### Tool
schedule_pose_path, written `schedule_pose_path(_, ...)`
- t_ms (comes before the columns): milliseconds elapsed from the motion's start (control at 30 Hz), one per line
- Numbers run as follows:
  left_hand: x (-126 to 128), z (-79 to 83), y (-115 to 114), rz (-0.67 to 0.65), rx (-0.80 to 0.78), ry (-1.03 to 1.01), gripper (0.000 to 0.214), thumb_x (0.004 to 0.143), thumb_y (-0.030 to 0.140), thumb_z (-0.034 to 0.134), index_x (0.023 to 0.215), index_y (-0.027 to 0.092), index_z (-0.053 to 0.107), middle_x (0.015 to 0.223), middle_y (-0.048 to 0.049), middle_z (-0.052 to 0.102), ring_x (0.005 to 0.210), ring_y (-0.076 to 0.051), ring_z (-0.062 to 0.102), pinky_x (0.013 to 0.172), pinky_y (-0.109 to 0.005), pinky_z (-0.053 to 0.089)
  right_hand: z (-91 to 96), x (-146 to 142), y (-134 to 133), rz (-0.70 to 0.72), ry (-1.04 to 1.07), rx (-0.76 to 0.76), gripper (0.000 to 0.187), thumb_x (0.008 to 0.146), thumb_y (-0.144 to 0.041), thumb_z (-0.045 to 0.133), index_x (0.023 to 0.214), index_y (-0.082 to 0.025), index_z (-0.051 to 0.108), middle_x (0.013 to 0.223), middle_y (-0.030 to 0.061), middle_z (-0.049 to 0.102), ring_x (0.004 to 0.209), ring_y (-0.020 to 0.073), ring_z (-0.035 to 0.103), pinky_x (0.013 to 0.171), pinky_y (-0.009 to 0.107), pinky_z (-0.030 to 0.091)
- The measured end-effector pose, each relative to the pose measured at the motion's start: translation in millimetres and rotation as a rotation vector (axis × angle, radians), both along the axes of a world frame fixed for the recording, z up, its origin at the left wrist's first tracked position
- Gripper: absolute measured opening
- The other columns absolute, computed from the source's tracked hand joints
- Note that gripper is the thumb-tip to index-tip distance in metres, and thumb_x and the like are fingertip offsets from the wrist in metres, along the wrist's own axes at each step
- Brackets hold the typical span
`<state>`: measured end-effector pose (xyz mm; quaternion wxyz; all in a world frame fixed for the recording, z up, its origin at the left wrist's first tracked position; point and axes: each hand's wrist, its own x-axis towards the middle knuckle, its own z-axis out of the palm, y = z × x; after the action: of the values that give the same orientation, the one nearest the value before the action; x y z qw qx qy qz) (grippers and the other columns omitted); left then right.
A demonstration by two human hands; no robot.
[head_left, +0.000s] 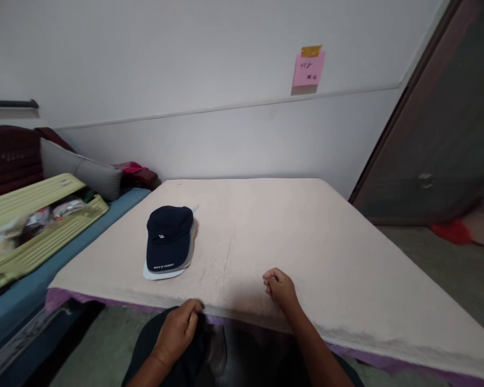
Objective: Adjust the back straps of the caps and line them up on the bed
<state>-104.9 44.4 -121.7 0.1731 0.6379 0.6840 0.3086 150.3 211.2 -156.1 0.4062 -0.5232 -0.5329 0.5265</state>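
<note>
A dark navy baseball cap [169, 234] with small white lettering sits at the left part of the table, its brim toward me. Under it, a grey brim edge and a white brim [163, 275] stick out, so more caps seem stacked below. My left hand [178, 327] is loosely closed at the near table edge, above my knee, in front of the caps; nothing shows in it. Curled into a fist, my right hand [280, 286] rests over the cream cloth right of centre, with nothing visible inside it.
A cream textured cloth [274, 226] covers the table, with a purple layer [64, 296] beneath. On the left, a blue bed [123, 207] holds a yellow-green open case [84, 217] and a grey pillow [83, 169]. A pink note [308, 69] is taped to the wall. A dark door [435, 134] stands right.
</note>
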Motion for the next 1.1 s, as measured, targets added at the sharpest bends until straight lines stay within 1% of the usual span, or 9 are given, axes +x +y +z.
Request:
schedule_pose_path(100, 12, -0.8, -2, -0.016, -0.007, 0.009, 0.017, 0.085, 0.018, 0.040, 0.086, 0.023, 0.057, 0.074, -0.0009, 0.062, 0.068, -0.018, 0.060, 0.067, -0.026, 0.042, -2.3, -24, 18, 0.074, 0.023, -0.001, 0.015, 0.062, -0.027, 0.041, 0.066, -0.018, 0.052, 0.057, -0.0018, 0.052, 0.045, 0.0109, 0.047, 0.046, 0.023, 0.037)
schedule_pose_path(200, 21, -2.2, -4, 0.016, 0.006, -0.016, 0.017, 0.088, 0.019, 0.039, 0.086, 0.022, 0.055, 0.072, -0.0006, 0.059, 0.067, -0.017, 0.057, 0.065, -0.026, 0.041, -5.6, -48, 33, 0.130, 0.028, 0.006, 0.014, 0.063, -0.027, 0.040, 0.066, -0.019, 0.051, 0.056, -0.0026, 0.051, 0.046, 0.0106, 0.047, 0.045, 0.022, 0.036)
schedule_pose_path(367, 36, -2.1, -3, 0.098, 0.020, -0.194, 0.020, 0.091, 0.027, 0.038, 0.084, 0.022, 0.057, 0.066, 0.0007, 0.053, 0.061, -0.015, 0.051, 0.060, -0.024, 0.039, -6.0, -80, 46, 0.260, 0.017, -0.007, 0.012, 0.065, -0.023, 0.040, 0.067, -0.019, 0.051, 0.056, -0.0032, 0.051, 0.045, 0.0105, 0.048, 0.045, 0.021, 0.036)
schedule_pose_path(433, 40, -1.0, 2, 0.177, -0.001, -0.314, 0.023, 0.091, 0.032, 0.039, 0.082, 0.021, 0.057, 0.062, 0.0013, 0.051, 0.057, -0.014, 0.048, 0.055, -0.023, 0.037, -4.1, -91, 49, 0.328, 0.001, -0.020, 0.011, 0.065, -0.021, 0.041, 0.067, -0.019, 0.051, 0.055, -0.0030, 0.051, 0.043, 0.0104, 0.048, 0.044, 0.021, 0.036)
schedule_pose_path(533, 38, 2.2, 15, 0.370, -0.013, -0.516, 0.026, 0.089, 0.041, 0.042, 0.084, 0.020, 0.058, 0.060, 0.0029, 0.048, 0.050, -0.012, 0.042, 0.048, -0.022, 0.033, -1.0, -105, 49, 0.404, -0.036, -0.007, 0.011, 0.067, -0.018, 0.039, 0.067, -0.019, 0.050, 0.053, -0.0034, 0.050, 0.044, 0.0106, 0.048, 0.045, 0.021, 0.036)
schedule_pose_path(633, 25, 8.2, 29, 0.521, 0.036, -0.609, 0.027, 0.084, 0.046, 0.050, 0.089, 0.020, 0.056, 0.059, 0.0052, 0.044, 0.048, -0.011, 0.039, 0.045, -0.021, 0.031, 1.0, -112, 47, 0.460, -0.086, 0.056, 0.013, 0.069, -0.014, 0.040, 0.066, -0.019, 0.052, 0.053, -0.0031, 0.051, 0.047, 0.0104, 0.048, 0.049, 0.021, 0.035)
schedule_pose_path(800, -14, 24.5, 44, 0.652, 0.206, -0.519, 0.032, 0.074, 0.046, 0.062, 0.091, 0.020, 0.057, 0.067, 0.0032, 0.052, 0.058, -0.013, 0.047, 0.051, -0.022, 0.037, 5.1, -112, 44, 0.486, -0.179, 0.180, 0.014, 0.070, -0.009, 0.042, 0.066, -0.018, 0.053, 0.055, -0.0024, 0.050, 0.053, 0.0113, 0.046, 0.055, 0.022, 0.032)
schedule_pose_path(967, -55, 35.2, 50, 0.752, 0.330, -0.381, 0.036, 0.072, 0.046, 0.062, 0.094, 0.019, 0.057, 0.084, -0.0017, 0.058, 0.073, -0.017, 0.055, 0.063, -0.027, 0.045, 13.6, -109, 40, 0.490, -0.257, 0.255, 0.016, 0.072, -0.007, 0.041, 0.068, -0.018, 0.052, 0.057, -0.0012, 0.051, 0.056, 0.0122, 0.045, 0.056, 0.023, 0.029)
schedule_pose_path(1100, -80, 36.3, 51, 0.822, 0.280, -0.135, 0.043, 0.071, 0.049, 0.059, 0.099, 0.016, 0.058, 0.103, -0.0094, 0.056, 0.095, -0.026, 0.057, 0.076, -0.036, 0.049, 17.0, -112, 35, 0.503, -0.351, 0.320, 0.017, 0.076, -0.007, 0.040, 0.070, -0.017, 0.053, 0.061, 0.0008, 0.054, 0.058, 0.0129, 0.048, 0.055, 0.023, 0.029)
